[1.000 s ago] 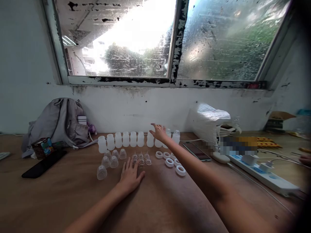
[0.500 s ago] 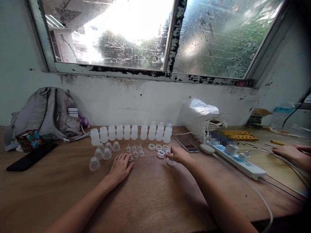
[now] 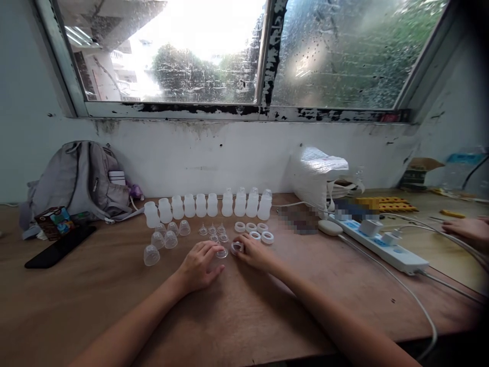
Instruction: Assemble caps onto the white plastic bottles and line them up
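Note:
My left hand is low over the table, its fingertips at the rim of a clear bottle nipple; the thumb is below it. Just to the right, my right hand pinches a white collar ring tilted on edge. Several more nipples stand beyond my left hand, and several white collar rings lie flat beyond my right. Clear dome caps are grouped on the left. A row of frosted baby bottles stands behind; the ones at its right end have domed tops.
On the left are a grey backpack, a small box and a black phone-like slab. To the right lie a white power strip with cables, a round white puck and a white bag. Another person's hand is at far right.
My left hand has moved right with a nipple at its fingertips. My right hand has brought one collar ring leftward from the group, closer to my left hand. The view has shifted slightly.

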`<state>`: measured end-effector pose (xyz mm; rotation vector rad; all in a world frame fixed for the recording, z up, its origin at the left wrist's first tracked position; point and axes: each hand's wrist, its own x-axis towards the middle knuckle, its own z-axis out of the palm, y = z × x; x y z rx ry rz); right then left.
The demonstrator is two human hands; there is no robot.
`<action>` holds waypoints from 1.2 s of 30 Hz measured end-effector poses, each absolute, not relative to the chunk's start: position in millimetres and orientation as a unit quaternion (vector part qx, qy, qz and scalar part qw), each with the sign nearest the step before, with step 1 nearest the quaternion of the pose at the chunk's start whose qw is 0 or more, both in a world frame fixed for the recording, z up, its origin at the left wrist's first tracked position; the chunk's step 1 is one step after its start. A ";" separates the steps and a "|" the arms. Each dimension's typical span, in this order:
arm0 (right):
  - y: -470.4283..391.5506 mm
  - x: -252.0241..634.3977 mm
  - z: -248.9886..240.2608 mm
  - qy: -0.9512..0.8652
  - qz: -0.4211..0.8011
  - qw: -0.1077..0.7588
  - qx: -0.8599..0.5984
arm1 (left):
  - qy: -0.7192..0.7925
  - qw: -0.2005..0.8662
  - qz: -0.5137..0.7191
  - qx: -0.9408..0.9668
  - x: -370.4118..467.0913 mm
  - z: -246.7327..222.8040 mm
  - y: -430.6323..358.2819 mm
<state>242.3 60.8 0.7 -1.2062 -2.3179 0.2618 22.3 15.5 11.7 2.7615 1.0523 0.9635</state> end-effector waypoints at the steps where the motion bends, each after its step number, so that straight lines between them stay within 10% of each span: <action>1: 60.2 237.3 -3.1 -0.849 0.092 0.289 -0.433 | 0.335 0.021 0.295 0.895 22.2 11.4 15.5; 8: 49.9 223.0 -6.2 -0.783 0.088 0.458 -0.411 | 0.303 0.054 0.226 0.924 17.7 7.9 18.8; 19: 33.5 206.7 -8.4 -0.883 0.097 0.285 -0.360 | 0.312 -0.061 0.262 0.911 15.5 9.1 18.4; 36: 40.3 207.4 -13.1 -0.842 0.136 0.382 -0.355 | 0.355 0.016 0.279 0.892 18.6 1.7 21.5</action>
